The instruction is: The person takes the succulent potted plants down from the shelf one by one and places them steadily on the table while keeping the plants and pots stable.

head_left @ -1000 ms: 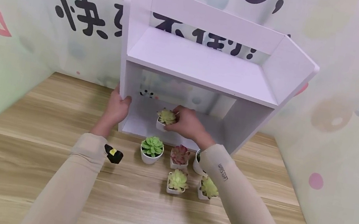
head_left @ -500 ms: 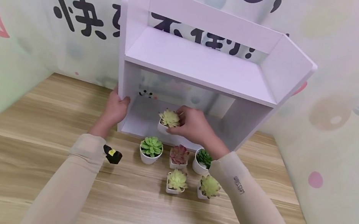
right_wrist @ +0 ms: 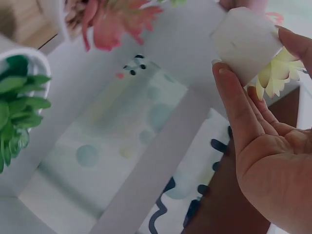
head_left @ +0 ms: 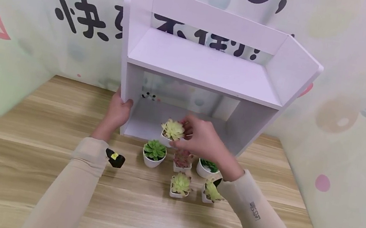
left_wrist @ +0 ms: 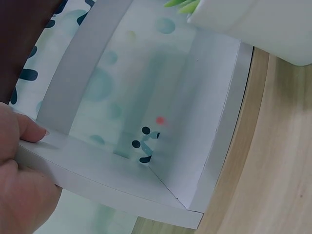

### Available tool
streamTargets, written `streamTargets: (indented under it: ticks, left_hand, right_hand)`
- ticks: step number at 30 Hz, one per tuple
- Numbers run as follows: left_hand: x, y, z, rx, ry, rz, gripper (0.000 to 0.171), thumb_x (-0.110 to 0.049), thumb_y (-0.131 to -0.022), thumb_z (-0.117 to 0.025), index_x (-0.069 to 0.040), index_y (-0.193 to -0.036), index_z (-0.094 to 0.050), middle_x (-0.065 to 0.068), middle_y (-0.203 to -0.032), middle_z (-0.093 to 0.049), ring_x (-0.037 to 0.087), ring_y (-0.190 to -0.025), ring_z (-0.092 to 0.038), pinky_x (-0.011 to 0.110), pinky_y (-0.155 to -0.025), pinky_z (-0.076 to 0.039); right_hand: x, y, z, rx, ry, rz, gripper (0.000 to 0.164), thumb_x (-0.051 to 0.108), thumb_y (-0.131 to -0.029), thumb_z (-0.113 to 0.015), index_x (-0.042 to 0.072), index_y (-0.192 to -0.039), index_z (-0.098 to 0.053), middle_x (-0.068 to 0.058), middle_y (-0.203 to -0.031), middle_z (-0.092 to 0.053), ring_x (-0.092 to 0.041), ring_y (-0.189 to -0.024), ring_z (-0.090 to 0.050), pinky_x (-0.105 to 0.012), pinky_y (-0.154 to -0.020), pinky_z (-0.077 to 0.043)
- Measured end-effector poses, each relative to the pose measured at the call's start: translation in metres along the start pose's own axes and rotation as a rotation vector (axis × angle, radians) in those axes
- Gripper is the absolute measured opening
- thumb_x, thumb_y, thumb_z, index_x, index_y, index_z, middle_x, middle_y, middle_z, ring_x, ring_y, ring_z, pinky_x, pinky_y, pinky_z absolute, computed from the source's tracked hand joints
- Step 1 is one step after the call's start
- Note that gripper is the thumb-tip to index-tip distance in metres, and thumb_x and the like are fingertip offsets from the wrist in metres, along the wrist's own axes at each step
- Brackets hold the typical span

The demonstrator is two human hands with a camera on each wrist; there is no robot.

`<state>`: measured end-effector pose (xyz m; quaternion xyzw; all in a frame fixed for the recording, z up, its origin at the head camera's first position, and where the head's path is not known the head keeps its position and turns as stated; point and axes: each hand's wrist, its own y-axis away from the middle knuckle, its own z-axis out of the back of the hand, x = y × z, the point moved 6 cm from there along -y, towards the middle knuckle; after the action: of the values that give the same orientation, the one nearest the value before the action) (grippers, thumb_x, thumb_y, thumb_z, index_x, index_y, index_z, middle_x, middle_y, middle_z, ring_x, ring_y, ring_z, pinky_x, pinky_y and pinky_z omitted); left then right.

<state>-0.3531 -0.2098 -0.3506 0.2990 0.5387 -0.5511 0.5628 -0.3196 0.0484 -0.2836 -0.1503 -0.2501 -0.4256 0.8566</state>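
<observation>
My right hand (head_left: 203, 140) pinches a pale yellow-green succulent (head_left: 172, 129) in a small white square pot, held at the front of the white shelf's (head_left: 208, 66) lower compartment. In the right wrist view, thumb and fingers press opposite sides of the white pot (right_wrist: 246, 44). At the shelf's left side, my left hand (head_left: 119, 112) grips the upright panel, its thumb on the inner side and the other fingers hidden behind. The left wrist view shows the thumb (left_wrist: 31, 129) lying over that panel's edge.
Before the shelf stand a green succulent (head_left: 154, 153), a dark red one (head_left: 182, 160) and a darker green one (head_left: 207, 167). Nearer are two yellow-green succulents (head_left: 180, 184) (head_left: 212, 192). A printed cloth wall (head_left: 81, 55) rises behind the wooden table (head_left: 139, 218).
My right hand has drawn the held succulent forward and slightly right, from inside the lower compartment to its front edge. The left hand stays on the side panel.
</observation>
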Motion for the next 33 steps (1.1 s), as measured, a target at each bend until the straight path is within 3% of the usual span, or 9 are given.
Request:
streamTargets:
  ticks: [12, 19, 33]
  left_hand:
    - [0.001, -0.002, -0.001, -0.015, 0.046, -0.011, 0.06, 0.001, -0.098, -0.039, 0.006, -0.155, -0.024, 0.035, -0.148, -0.043, 0.049, -0.138, -0.043, 0.063, -0.116, -0.035]
    - [0.002, -0.001, -0.001, -0.009, 0.045, -0.012, 0.06, 0.001, -0.098, -0.038, 0.006, -0.155, -0.023, 0.034, -0.15, -0.042, 0.048, -0.141, -0.041, 0.062, -0.118, -0.034]
    - [0.001, 0.0, -0.002, -0.018, 0.029, -0.018, 0.06, 0.001, -0.098, -0.038, 0.005, -0.156, -0.023, 0.033, -0.151, -0.041, 0.047, -0.142, -0.04, 0.062, -0.118, -0.033]
  right_hand:
    - [0.008, 0.034, -0.014, -0.023, -0.073, -0.001, 0.051, 0.027, -0.075, -0.088, 0.011, -0.116, -0.062, -0.003, -0.103, -0.072, -0.012, -0.092, -0.07, -0.023, -0.078, -0.059]
    - [0.007, 0.048, -0.025, -0.049, -0.17, 0.002, 0.049, 0.016, -0.075, -0.088, 0.008, -0.115, -0.062, -0.007, -0.103, -0.073, -0.017, -0.095, -0.071, -0.022, -0.079, -0.06]
    - [0.012, 0.062, -0.043, -0.044, -0.1, 0.014, 0.051, 0.021, -0.075, -0.088, 0.008, -0.117, -0.064, -0.003, -0.107, -0.073, -0.015, -0.096, -0.071, -0.026, -0.084, -0.06]
